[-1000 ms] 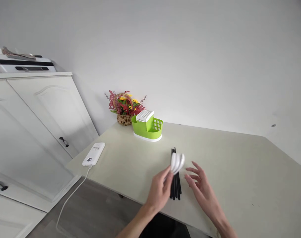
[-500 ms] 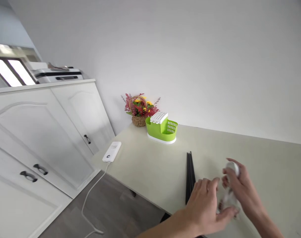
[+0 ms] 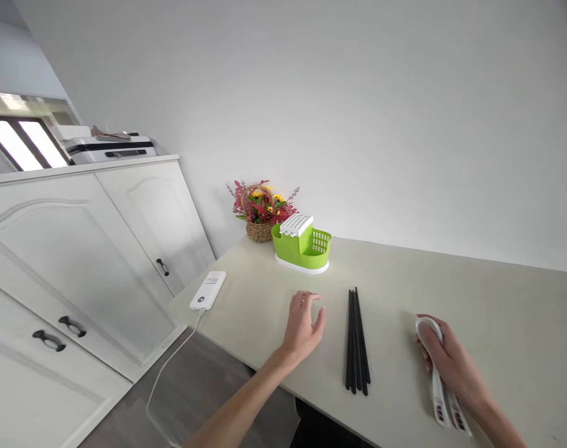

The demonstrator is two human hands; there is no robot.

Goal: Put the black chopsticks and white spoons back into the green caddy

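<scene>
- Spoons [image 3: 439,373] first: we count at least two white ones, lying flat on the table [image 3: 498,298] at its near right, bowls away from us and patterned handle ends toward the near edge.
- Our right hand [image 3: 451,364] lies over them, fingers curled down on the bowls and shafts. It presses them to the table more than it lifts them; whether the thumb is tucked underneath we cannot tell.
- To do this well, we judge it best to keep the spoons nested and side by side, with the palm low so none slides off the near edge, which is close to the handle ends.
- Our left hand [image 3: 304,323] is empty, loosely spread, with the fingertips bent toward the table. Whether they touch it we cannot tell.
- Black chopsticks [image 3: 356,339] lie in a tidy bundle between our two hands, touching neither, and point away from us.
- Farther back stands a green cutlery holder [image 3: 302,246] with a white slotted lid, well apart from both hands, and just behind it a flower basket [image 3: 259,211] against the wall.
- At the left edge of the table rests a white power bank [image 3: 208,290], its cable hanging to the floor beside the white cabinet [image 3: 78,249].
</scene>
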